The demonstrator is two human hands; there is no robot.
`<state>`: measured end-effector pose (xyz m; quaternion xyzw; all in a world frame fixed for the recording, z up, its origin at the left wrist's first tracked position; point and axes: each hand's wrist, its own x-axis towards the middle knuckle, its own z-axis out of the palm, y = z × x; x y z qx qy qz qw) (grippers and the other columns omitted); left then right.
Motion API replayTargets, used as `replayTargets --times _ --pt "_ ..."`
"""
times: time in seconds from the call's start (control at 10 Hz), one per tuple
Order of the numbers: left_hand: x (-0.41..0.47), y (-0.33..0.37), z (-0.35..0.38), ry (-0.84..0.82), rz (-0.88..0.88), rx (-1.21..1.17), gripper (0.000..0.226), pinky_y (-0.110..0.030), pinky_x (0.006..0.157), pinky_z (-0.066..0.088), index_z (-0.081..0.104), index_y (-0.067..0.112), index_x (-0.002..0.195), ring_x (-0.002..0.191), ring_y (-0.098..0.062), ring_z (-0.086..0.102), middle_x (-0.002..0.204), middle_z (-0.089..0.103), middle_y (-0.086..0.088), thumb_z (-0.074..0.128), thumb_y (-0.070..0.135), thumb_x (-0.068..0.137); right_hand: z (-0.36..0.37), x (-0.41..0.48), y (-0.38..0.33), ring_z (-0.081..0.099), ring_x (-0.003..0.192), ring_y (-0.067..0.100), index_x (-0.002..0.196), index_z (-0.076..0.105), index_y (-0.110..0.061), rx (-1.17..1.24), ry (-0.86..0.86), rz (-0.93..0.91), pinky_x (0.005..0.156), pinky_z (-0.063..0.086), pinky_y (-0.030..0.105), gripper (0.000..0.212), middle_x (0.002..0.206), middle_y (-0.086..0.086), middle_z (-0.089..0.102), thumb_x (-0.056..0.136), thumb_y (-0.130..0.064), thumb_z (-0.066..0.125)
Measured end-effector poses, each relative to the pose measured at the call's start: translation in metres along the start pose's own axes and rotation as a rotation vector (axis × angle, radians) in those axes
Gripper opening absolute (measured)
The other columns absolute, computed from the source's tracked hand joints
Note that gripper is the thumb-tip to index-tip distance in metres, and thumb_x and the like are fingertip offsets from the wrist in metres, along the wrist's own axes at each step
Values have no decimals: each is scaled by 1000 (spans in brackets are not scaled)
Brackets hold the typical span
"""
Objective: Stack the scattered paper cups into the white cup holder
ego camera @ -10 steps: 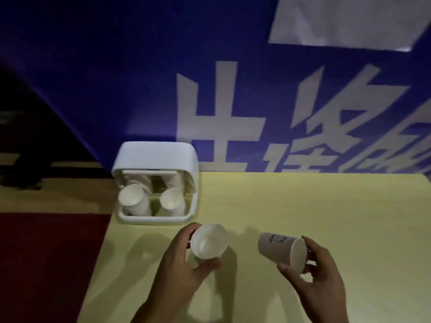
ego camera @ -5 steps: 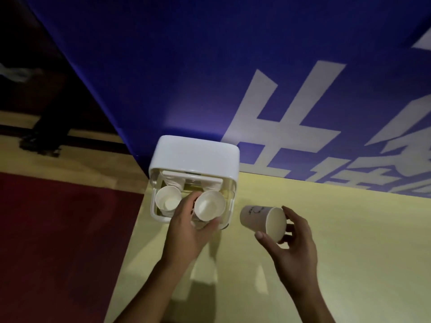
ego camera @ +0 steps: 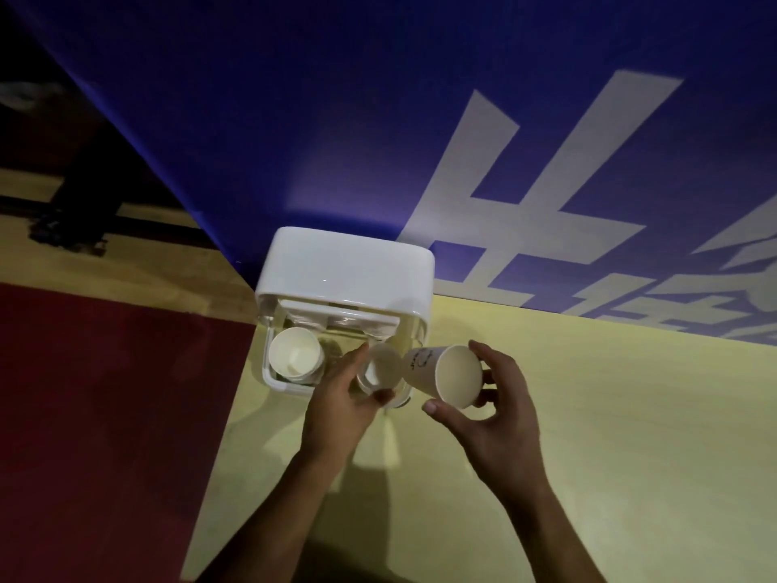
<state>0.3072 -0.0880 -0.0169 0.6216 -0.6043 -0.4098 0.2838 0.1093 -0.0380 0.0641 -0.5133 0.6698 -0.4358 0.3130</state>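
Now: thumb+fingers of L hand pinch cup at holder's right slot; R hand wraps 2nd cup, tilted, just right of holder. Prob best: seat 1st straight, release, then nest 2nd gently.

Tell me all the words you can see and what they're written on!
Big white Chinese characters on the blue wall: cut off by the picture's edge, not readable whole.
Small dark print on the paper cup in the right hand: too blurred to read.
White cup holder: no writing visible.
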Motion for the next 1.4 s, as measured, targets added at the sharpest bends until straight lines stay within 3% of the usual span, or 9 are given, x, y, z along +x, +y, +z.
replayTargets --times 0.1,0.2,0.3,0.4,0.7,0.9,1.0,1.1,1.4 --pt "1 -4 -4 -29 -30 -19 84 -20 101 50 53 40 143 118 16 51 125 52 40 93 36 69 16 10 -7 60 106 11 128 55 -37 -6 -67 -64 69 47 19 74 128 -22 56 64 -47 91" --pt "-1 -7 -12 -118 -95 -66 107 -29 105 48 35 44 154 130 2 51 138 57 22 82 62 60 37 17 -1 58 112 10 132 57 -27 -52 -158 -105 78 43 12 79 128 -15 57 64 -41 95" --pt "-7 -13 -17 -154 -133 -55 116 -34 112 43 20 52 156 138 -2 45 151 47 21 87 59 61 53 18 16 55 122 9 136 58 -21 -100 -225 -117 94 48 23 82 133 -12 56 66 -39 95" --pt "-12 -15 -21 -177 -124 -49 115 -34 116 39 15 56 155 143 1 39 158 38 23 90 50 68 67 17 27 49 127 6 138 56 -23 -156 -236 -140 105 41 22 81 137 -19 51 68 -47 90" --pt "-3 -14 -23 -283 -89 -37 110 -29 110 44 18 55 154 138 1 44 150 47 24 90 38 73 104 21 53 51 128 8 143 53 -28 -165 -258 -21 105 45 36 79 142 -17 56 75 -52 84" --pt "-2 -21 -21 -353 -105 -36 108 -14 100 42 20 54 154 123 21 45 137 52 34 89 32 75 101 18 56 48 135 2 150 44 -29 -65 -292 46 109 41 25 83 147 -20 51 80 -56 80" --pt "-1 -25 -20 -371 -139 -11 98 -10 90 42 26 54 149 116 19 49 128 54 36 86 30 76 99 6 55 55 124 -5 148 43 -37 22 -197 223 99 47 20 71 141 -27 54 87 -49 76" --pt "1 -31 -14 -376 -155 15 91 -22 91 50 33 50 146 117 6 58 126 60 29 83 31 72 103 4 52 60 115 -5 132 55 -46 27 -215 243 90 46 14 44 124 -29 65 92 -39 73" --pt "-3 -21 -13 -326 -127 7 88 -16 89 43 29 36 153 122 -4 56 131 60 18 80 22 82 98 14 50 55 126 -3 141 51 -47 82 -318 292 104 45 29 49 134 -25 62 94 -47 65"
